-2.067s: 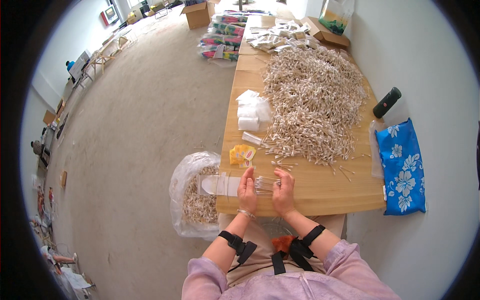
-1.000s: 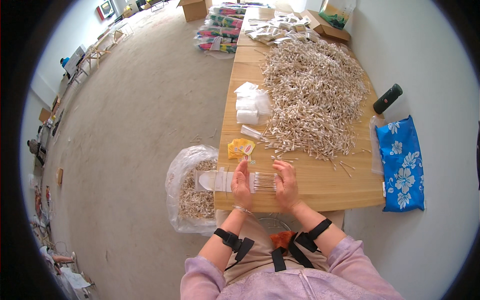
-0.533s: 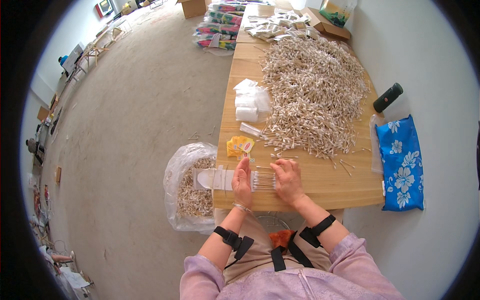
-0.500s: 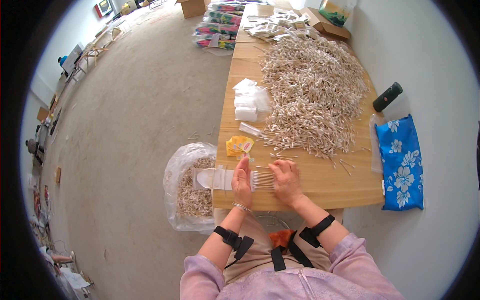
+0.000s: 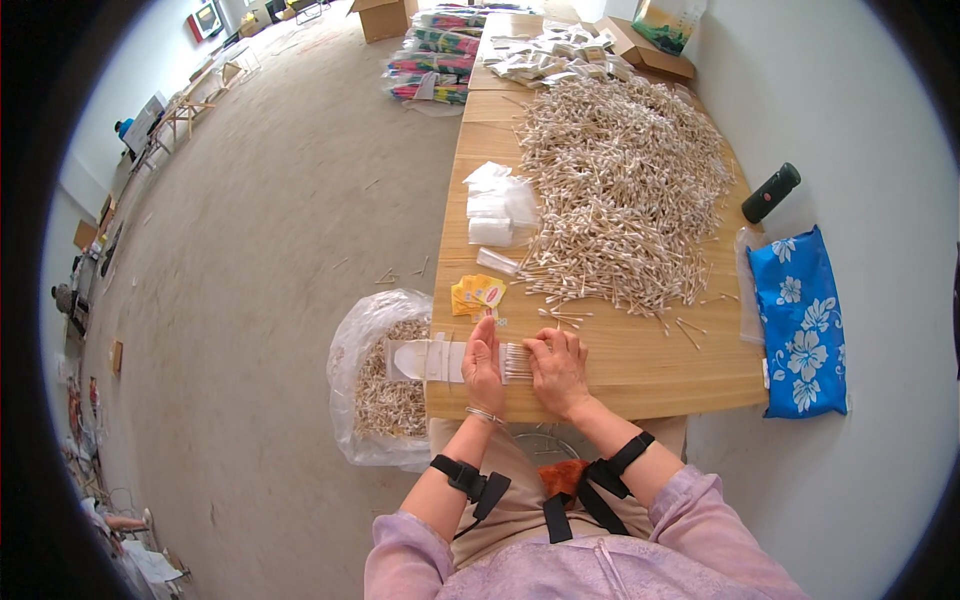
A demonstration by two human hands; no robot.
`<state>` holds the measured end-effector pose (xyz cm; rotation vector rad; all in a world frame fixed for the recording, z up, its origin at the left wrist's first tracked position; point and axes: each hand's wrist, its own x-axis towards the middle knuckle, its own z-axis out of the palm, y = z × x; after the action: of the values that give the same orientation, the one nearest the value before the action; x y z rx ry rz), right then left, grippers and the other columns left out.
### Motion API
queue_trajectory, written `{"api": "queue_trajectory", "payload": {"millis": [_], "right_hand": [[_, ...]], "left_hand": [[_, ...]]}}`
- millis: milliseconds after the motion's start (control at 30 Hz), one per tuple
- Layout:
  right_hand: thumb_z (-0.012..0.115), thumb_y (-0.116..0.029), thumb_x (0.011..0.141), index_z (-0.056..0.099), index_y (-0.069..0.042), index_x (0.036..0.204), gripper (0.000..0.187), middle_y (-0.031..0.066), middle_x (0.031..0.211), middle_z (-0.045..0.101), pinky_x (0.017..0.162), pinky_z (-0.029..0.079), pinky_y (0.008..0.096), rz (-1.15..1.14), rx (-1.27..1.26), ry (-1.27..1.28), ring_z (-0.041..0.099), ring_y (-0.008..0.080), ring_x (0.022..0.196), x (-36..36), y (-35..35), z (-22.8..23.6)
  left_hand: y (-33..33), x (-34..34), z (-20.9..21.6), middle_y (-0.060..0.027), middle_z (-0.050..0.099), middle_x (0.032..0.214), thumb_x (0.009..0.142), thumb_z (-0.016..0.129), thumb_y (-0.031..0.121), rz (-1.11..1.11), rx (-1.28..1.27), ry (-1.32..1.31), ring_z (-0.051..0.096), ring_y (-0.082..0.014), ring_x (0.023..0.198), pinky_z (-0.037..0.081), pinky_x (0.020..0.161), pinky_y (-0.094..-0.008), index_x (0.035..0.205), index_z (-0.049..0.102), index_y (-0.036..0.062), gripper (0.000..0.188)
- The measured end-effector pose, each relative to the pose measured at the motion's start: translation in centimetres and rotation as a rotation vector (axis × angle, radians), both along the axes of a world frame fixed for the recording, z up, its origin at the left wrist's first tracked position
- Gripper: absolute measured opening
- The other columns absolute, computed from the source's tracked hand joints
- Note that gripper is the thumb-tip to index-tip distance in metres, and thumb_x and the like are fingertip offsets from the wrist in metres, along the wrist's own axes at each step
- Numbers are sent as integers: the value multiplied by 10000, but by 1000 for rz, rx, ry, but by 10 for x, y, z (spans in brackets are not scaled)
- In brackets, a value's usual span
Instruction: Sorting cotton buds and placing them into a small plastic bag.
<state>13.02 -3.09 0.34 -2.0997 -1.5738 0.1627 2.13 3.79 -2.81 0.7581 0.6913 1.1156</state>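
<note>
These swabs (image 5: 517,361) are looking light, stiff, best held mid-stick. The left hand (image 5: 483,360) is standing beside, fingers straight; the right hand (image 5: 562,370) is covering one end, grip unclear.

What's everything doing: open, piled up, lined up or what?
Swab row: neatly lined up
Left hand: open, fingers straight
Right hand: bent over the swab row
Swab heap: loose, jumbled
Yellow cards: overlapping
Far packets: piled up
Clear bag: open, swabs inside
Dark cylinder: can't tell if standing
</note>
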Motion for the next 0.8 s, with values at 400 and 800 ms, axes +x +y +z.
{"api": "queue_trajectory", "payload": {"millis": [400,800], "right_hand": [[470,-14,846,522,-1,1159,317,151,1345,431,1101,268,372,-81,402,715,376,291,1292,-9,12,-16],[721,-127,721,647,-107,792,105,35,978,556,870,399,390,145,125,71,488,261,1009,-3,-19,8]], "left_hand": [[-1,-1,-2,-118,397,1440,1008,390,393,-81,69,54,349,-207,1353,235,1135,-355,1398,359,-14,565],[2,-3,-6,-126,416,1420,1015,385,347,-57,-20,-88,363,-225,1342,250,1136,-360,1385,364,-13,517]]}}
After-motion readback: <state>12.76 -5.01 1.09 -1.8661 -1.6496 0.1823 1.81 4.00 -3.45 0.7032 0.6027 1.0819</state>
